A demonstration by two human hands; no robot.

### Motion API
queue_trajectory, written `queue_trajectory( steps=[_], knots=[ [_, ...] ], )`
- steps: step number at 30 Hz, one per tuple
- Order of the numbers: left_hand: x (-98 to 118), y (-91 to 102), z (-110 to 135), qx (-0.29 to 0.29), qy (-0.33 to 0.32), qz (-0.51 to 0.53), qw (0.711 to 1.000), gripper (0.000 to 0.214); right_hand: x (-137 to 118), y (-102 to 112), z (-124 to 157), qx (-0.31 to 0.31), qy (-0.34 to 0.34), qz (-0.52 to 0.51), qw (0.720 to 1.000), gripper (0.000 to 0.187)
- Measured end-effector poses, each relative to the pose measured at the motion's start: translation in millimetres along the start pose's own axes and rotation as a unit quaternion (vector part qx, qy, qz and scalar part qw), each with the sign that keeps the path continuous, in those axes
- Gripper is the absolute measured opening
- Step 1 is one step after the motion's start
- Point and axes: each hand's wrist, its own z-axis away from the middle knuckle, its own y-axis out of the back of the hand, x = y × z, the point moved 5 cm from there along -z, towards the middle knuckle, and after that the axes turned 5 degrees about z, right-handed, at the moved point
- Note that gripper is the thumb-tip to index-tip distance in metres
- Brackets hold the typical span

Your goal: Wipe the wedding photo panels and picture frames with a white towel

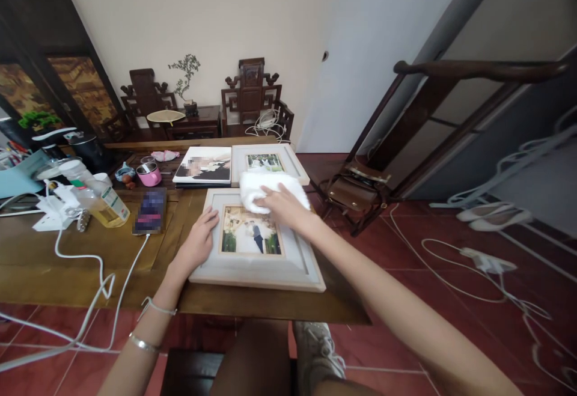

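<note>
A white picture frame (252,267) with a photo of two people in it lies flat near the front edge of the wooden table. My left hand (198,241) grips its left side, fingertips over the edge. A fluffy white cloth (255,184) is bunched under my right hand (285,205), whose fingers press it onto the frame's upper part. Behind lies a second white frame (297,167), partly covered by the cloth. To its left is a white photo panel (180,173) on top of a dark flat item.
On the wooden table (135,273), left, are a phone (150,211) on a cable, a bottle of yellow liquid (110,207), a white power strip (56,207) and a pink cup (148,175). A wooden chair (433,89) with a brown bag (351,191) stands right. Cables (455,249) cross the red floor.
</note>
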Motion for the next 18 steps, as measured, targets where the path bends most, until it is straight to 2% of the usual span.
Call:
queue_trajectory(
  steps=[3, 5, 8, 13, 16, 18],
  knots=[
    [0.8, 0.0, -0.2, 0.011, -0.003, 0.014, 1.000, 0.048, 19.1, 0.7, 28.1, -0.014, -0.045, 0.015, 0.999, 0.064],
    [1.2, -0.1, -0.3, 0.019, -0.008, 0.021, 1.000, 0.049, 16.3, 3.0, 46.9, -0.017, -0.049, 0.024, 0.998, 0.068],
    [0.9, -0.6, -0.1, 0.023, -0.013, 0.013, 1.000, 0.049, -8.3, 11.7, 77.4, -0.047, -0.033, 0.014, 0.998, 0.071],
    [1.4, -0.6, 0.5, 0.016, -0.015, -0.003, 1.000, 0.049, -54.6, 31.9, 126.8, -0.131, -0.003, -0.051, 0.990, 0.065],
    [2.2, 0.9, 1.3, 0.017, -0.023, 0.006, 1.000, 0.049, -54.9, 30.4, 133.5, -0.144, -0.015, -0.077, 0.986, 0.067],
    [2.2, 1.7, 1.6, 0.016, -0.026, 0.017, 0.999, 0.049, -42.9, 22.4, 122.8, -0.129, -0.035, -0.076, 0.988, 0.069]
  ],
)
